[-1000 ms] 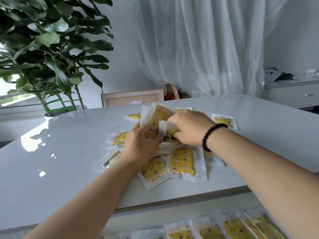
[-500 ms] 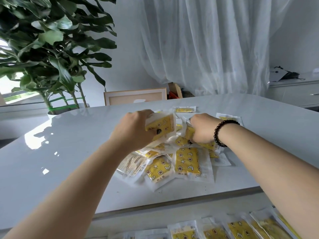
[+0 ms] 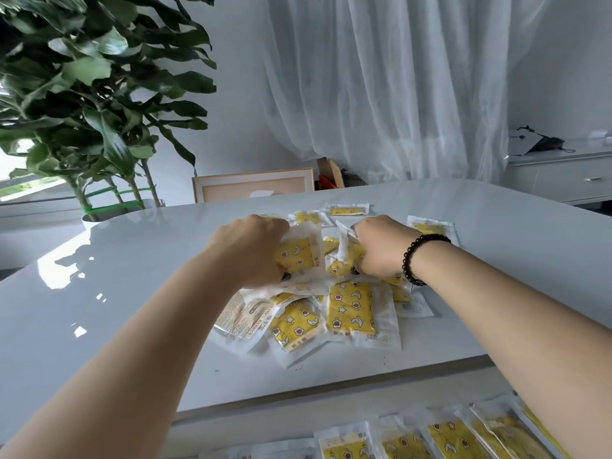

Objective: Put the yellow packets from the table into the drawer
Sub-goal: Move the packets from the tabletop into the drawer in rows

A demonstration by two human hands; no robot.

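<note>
Several yellow packets in clear wrappers lie heaped on the white table. My left hand is shut on a bunch of yellow packets lifted slightly above the heap. My right hand, with a dark bead bracelet on the wrist, is shut on other packets at the heap's right side. The open drawer shows at the bottom edge, below the table's front, with a row of yellow packets lying in it.
A big leafy plant stands at the table's far left. A wooden frame leans behind the table, before a white curtain. A white cabinet with dark items on top is at the right.
Both hands were together on one bunch a second ago. They have pulled apart, the left holding packets at the left, the right gripping others at the right. Loose packets have been drawn closer together.
</note>
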